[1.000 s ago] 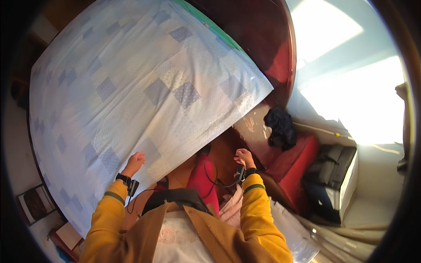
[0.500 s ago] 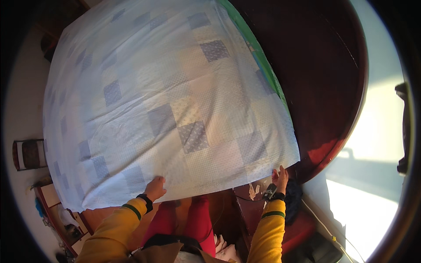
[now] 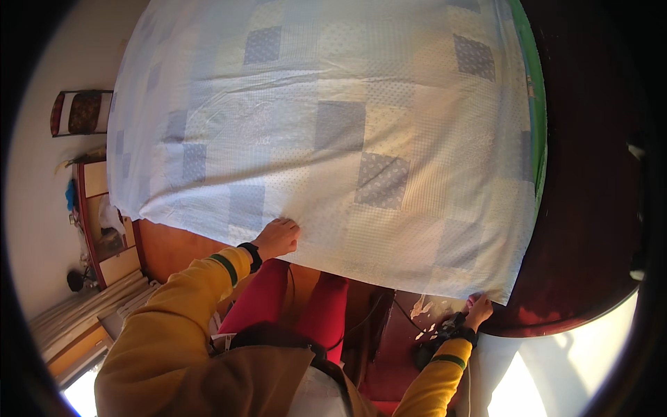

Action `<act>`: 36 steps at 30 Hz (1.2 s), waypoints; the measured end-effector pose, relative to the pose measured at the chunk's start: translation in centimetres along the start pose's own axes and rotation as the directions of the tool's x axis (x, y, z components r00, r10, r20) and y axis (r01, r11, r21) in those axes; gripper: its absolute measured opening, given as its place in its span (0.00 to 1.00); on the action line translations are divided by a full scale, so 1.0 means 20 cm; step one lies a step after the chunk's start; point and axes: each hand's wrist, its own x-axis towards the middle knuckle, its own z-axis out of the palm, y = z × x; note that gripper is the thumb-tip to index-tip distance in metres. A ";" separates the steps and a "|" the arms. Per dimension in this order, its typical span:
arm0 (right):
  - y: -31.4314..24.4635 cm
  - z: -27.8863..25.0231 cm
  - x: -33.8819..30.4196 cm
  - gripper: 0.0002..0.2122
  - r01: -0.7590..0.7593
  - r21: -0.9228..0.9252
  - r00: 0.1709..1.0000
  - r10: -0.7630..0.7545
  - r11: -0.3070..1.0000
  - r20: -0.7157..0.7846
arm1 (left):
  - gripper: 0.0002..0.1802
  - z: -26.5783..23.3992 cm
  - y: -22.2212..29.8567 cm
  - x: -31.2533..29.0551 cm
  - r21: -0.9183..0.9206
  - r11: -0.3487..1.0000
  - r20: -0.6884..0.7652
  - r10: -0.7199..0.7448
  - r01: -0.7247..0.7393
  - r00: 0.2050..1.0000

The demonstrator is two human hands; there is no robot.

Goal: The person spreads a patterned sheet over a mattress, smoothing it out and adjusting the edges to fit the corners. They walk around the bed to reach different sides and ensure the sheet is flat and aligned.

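A large pale patchwork bed sheet point(image 3: 306, 167) with blue, cream and pinkish squares lies spread over the bed in front of me. My left hand point(image 3: 278, 238) is closed on the sheet a little in from its near edge, around the middle. At the near right corner, my right hand point(image 3: 479, 309) pinches the sheet's edge between its fingers. Shallow creases run across the cloth from the left side toward the middle. Along the right side a strip of green bedding point(image 3: 536, 132) shows from beneath the sheet.
A dark red-brown bed board point(image 3: 590, 181) curves along the right. At the left, a chair point(image 3: 83, 113) stands by the wall, near a cabinet with a red frame point(image 3: 94, 229). A dark bundle point(image 3: 434, 344) lies on a worn red surface beside my right wrist.
My view has turned, so the bed appears shifted to the right. My right hand has closed on the sheet's corner, while my left stays at the near edge.
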 end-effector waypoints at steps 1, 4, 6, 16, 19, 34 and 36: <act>0.00 -0.01 0.02 0.14 0.007 0.013 1.000 -0.007 1.000 0.016 | 0.09 -0.01 0.01 -0.02 -0.007 1.000 -0.029 0.028 -0.028 0.999; 0.01 -0.06 0.06 0.16 0.006 -0.051 1.000 -0.006 0.999 0.003 | 0.07 0.01 0.03 -0.06 0.081 0.994 -0.055 0.081 -0.076 0.995; 0.01 -0.08 0.08 0.16 0.013 -0.122 0.999 -0.018 0.992 -0.044 | 0.07 0.04 0.03 -0.05 0.164 0.985 0.008 0.056 -0.057 0.998; 0.01 -0.09 0.11 0.14 -0.171 0.136 0.977 0.186 0.976 -0.103 | 0.04 0.08 -0.07 -0.06 -0.294 0.953 0.142 0.115 -0.069 0.983; 0.04 -0.09 0.11 0.16 -0.214 0.359 0.977 0.194 0.908 0.091 | 0.05 0.10 -0.01 -0.05 -0.247 0.967 0.154 0.099 -0.059 0.983; 0.06 -0.03 -0.04 0.19 -0.416 0.254 0.864 0.293 0.873 0.409 | 0.08 0.09 -0.22 -0.36 -0.021 0.993 -0.072 -0.119 0.118 0.990; 0.10 0.03 -0.09 0.19 -0.479 0.217 0.822 0.347 0.851 0.452 | 0.05 0.10 -0.24 -0.35 -0.079 0.985 -0.048 -0.157 0.153 0.986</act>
